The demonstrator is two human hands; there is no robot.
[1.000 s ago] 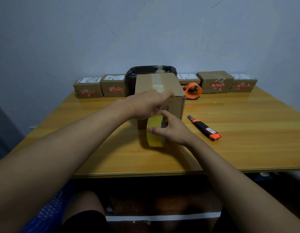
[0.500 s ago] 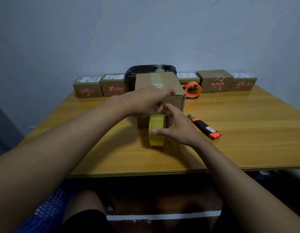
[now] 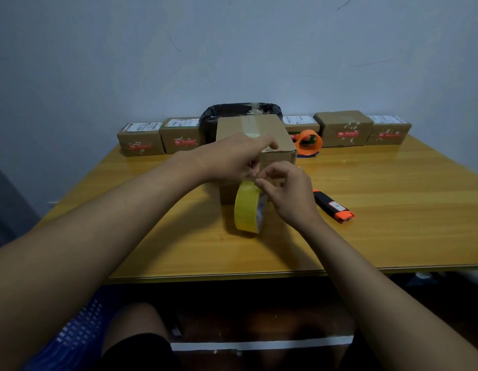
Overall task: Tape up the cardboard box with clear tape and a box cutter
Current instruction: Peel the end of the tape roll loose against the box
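**A:** Plain grey wall, yellow wooden table (image 3: 393, 223), that's the whole setup. Nearest thing on it, just below centre frame, is the tape roll (image 3: 247, 210) standing on edge right in front of the box (image 3: 252, 129).

**B:** What are the hands doing?

**A:** Both meet at the top of the roll, centre frame. The right hand (image 3: 286, 194) has thumb and forefinger pinched together just above the roll, looks like it's on the loose tape end, though the strip itself is too clear to make out. The left hand (image 3: 232, 162) comes in from the left with fingers curled and tips at the same spot, forefinger stretched over the box's front edge. Can't tell whether it grips tape or just steadies things.

**B:** And the cutter?

**A:** Lying untouched to the right of centre, black with an orange end (image 3: 334, 206), near the right wrist but apart from it.

**B:** So how far along?

**A:** The box top already has a strip down the middle seam. I'd guess this is either finishing that strip down the front face or starting a new one. Cutting is still left.

**B:** Further back?

**A:** Orange dispenser (image 3: 308, 142) behind the box's right side, black bag (image 3: 240, 111) behind it, and small parcels (image 3: 140, 139) along the wall.
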